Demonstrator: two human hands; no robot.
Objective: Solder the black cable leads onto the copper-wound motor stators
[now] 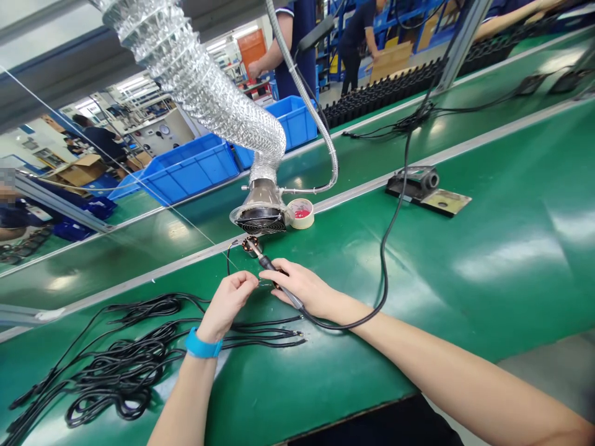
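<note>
Here, right hand (304,288) holding soldering iron (279,279), left hand (227,303) adjacent, open mat (465,322) rightward

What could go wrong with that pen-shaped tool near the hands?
The soldering iron in the right hand sits close to the left hand, so a slip might burn it. Its cord loops beside the right arm and could snag. The black cables near the left wrist could tangle or get touched by the tip.
</note>
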